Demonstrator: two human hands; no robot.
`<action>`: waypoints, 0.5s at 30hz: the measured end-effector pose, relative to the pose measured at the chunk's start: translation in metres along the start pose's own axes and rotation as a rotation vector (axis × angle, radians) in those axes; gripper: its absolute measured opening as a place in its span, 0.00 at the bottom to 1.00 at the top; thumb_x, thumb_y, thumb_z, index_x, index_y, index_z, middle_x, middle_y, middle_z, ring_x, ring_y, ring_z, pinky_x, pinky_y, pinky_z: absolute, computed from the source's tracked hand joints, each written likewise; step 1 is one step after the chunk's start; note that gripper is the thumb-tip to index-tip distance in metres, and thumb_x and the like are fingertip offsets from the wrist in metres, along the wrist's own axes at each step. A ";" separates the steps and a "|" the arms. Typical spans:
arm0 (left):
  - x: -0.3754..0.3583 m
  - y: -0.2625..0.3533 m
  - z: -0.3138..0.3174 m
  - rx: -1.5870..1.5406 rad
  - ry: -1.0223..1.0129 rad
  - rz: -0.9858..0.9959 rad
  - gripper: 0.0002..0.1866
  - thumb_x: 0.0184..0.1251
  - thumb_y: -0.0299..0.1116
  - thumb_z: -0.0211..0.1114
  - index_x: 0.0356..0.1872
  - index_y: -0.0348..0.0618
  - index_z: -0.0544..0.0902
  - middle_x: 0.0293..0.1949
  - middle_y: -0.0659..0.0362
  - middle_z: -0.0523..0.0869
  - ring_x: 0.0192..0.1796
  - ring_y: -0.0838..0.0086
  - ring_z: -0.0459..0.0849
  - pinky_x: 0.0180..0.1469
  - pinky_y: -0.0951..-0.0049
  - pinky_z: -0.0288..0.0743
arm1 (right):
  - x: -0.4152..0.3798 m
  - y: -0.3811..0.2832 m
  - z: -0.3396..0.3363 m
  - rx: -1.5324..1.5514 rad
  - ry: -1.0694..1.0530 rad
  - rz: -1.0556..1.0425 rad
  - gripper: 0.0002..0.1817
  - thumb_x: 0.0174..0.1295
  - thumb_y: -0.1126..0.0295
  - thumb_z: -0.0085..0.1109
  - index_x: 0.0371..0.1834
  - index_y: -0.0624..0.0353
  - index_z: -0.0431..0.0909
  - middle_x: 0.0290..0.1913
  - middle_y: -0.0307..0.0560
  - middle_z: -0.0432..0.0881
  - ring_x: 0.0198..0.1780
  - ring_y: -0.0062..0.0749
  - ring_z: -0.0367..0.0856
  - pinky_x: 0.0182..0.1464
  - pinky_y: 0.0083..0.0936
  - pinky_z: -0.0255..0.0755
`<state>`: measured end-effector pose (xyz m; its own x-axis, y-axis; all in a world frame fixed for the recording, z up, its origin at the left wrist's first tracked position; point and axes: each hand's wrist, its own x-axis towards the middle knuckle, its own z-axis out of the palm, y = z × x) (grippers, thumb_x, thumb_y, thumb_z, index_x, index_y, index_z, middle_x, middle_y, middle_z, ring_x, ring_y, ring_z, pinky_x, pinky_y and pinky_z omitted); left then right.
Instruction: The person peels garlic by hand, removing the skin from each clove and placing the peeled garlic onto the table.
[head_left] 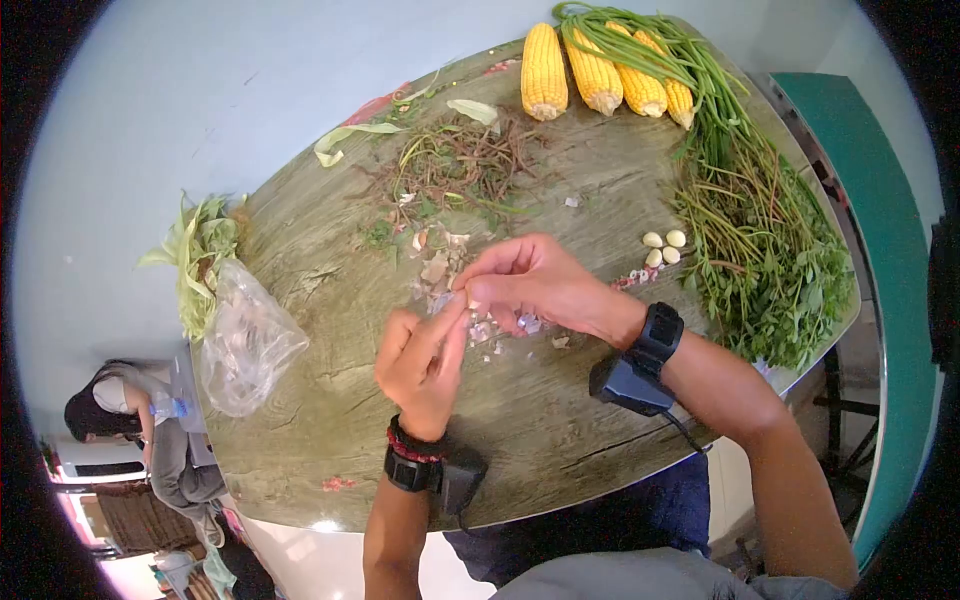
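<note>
My left hand [420, 365] and my right hand [530, 285] meet above the middle of the wooden table [350, 420]. Their thumbs and fingertips pinch together on a small garlic clove [473, 301], mostly covered by the fingers. Below and behind them lie scattered papery garlic skins [436, 268], some whitish, some purplish. To the right of my right hand sit several peeled garlic cloves [653, 240] in a small group.
Several corn cobs [544, 75] lie at the far edge beside long green stalks [690, 75]. Leafy greens [770, 290] spread along the right. Brown stems [470, 160] are piled behind my hands. A clear plastic bag [250, 340] and corn husks [205, 245] lie left. Another person [150, 420] sits beyond.
</note>
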<state>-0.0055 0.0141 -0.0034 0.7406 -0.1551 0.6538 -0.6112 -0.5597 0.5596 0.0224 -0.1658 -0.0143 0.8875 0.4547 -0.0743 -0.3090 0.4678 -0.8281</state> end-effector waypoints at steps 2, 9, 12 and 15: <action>0.001 0.001 0.000 -0.001 0.007 -0.006 0.18 0.46 0.17 0.74 0.41 0.46 0.89 0.21 0.64 0.65 0.21 0.80 0.63 0.22 0.78 0.55 | 0.001 0.001 0.000 -0.051 0.010 -0.010 0.12 0.65 0.68 0.62 0.46 0.64 0.82 0.28 0.39 0.83 0.22 0.16 0.76 0.23 0.14 0.69; 0.001 -0.002 0.002 0.019 -0.003 0.008 0.18 0.46 0.16 0.74 0.40 0.45 0.89 0.21 0.65 0.66 0.21 0.80 0.63 0.22 0.79 0.56 | 0.003 0.003 0.001 -0.040 0.024 -0.040 0.12 0.66 0.66 0.61 0.46 0.64 0.82 0.27 0.39 0.83 0.22 0.16 0.77 0.23 0.14 0.70; -0.001 -0.002 0.004 0.011 0.040 -0.001 0.18 0.46 0.16 0.74 0.40 0.45 0.89 0.21 0.65 0.66 0.21 0.81 0.63 0.22 0.79 0.56 | 0.005 0.005 0.000 -0.049 0.023 -0.042 0.12 0.66 0.66 0.61 0.45 0.64 0.82 0.27 0.38 0.83 0.22 0.16 0.78 0.23 0.14 0.70; 0.001 -0.001 0.003 -0.010 0.029 -0.006 0.18 0.46 0.15 0.73 0.40 0.45 0.89 0.21 0.65 0.66 0.21 0.81 0.63 0.21 0.80 0.55 | 0.005 0.007 -0.001 -0.058 0.011 -0.041 0.12 0.66 0.66 0.61 0.45 0.64 0.82 0.27 0.38 0.83 0.23 0.15 0.78 0.23 0.14 0.70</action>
<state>-0.0033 0.0122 -0.0055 0.7362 -0.1279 0.6645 -0.6095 -0.5521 0.5690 0.0246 -0.1609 -0.0208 0.9027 0.4278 -0.0450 -0.2518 0.4408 -0.8615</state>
